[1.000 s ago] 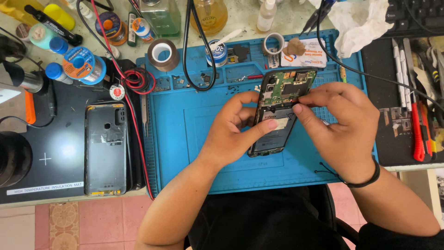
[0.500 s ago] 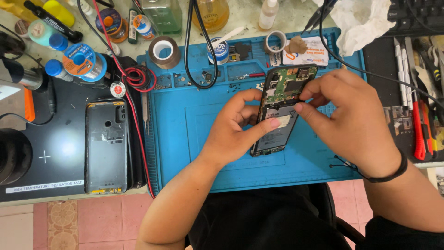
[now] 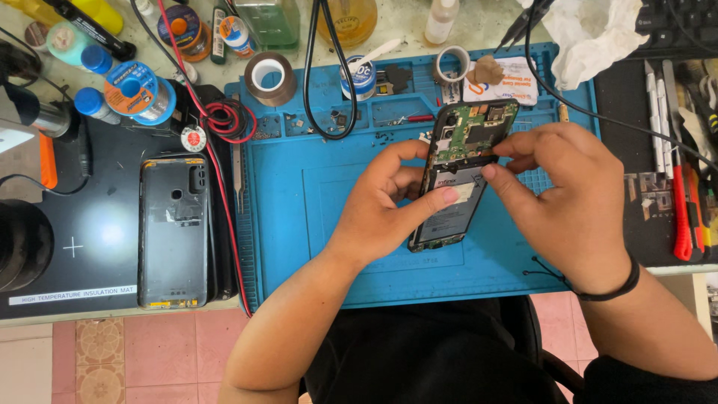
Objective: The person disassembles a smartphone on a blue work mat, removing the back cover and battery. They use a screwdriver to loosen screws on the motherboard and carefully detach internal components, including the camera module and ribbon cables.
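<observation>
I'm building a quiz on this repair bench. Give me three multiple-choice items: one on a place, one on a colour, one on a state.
1. Where does the detached back cover lie?
A. on the black mat
B. on the blue mat
C. on the floor

2. What colour is the band on the right wrist?
A. red
B. white
C. black

3. What state is the phone in?
A. closed
B. opened, circuit board bare
C. screen lit

Answers: 1 A, it rests on the black mat left of the blue one. 2 C, a dark band circles the wrist. 3 B, the green board shows between the left hand and the right hand.
</observation>
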